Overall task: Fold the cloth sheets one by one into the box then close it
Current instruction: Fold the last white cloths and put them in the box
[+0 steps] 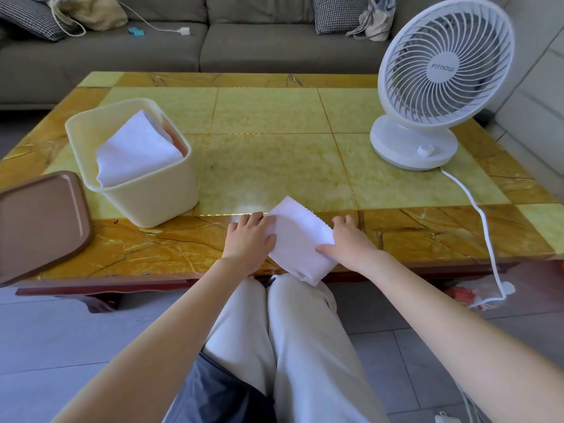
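Left hand (250, 236) rests on the left edge of the folded white cloth sheet (300, 236), thumb laid across it, fingers loosely bent. Right hand (348, 242) at the right edge, thumb pressing the cloth, fingers on the tabletop (274, 154) beside it. Cloth lies between the hands, near corner overhanging the tabletop edge. Cream box (146, 196), open, folded sheets (137, 151) inside: beyond and left of the left hand. Brown lid (39, 221) further left.

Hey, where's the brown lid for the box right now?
In the head view, the brown rounded plastic lid lies at the near left corner of the yellow tiled table, just left of the open cream plastic box.
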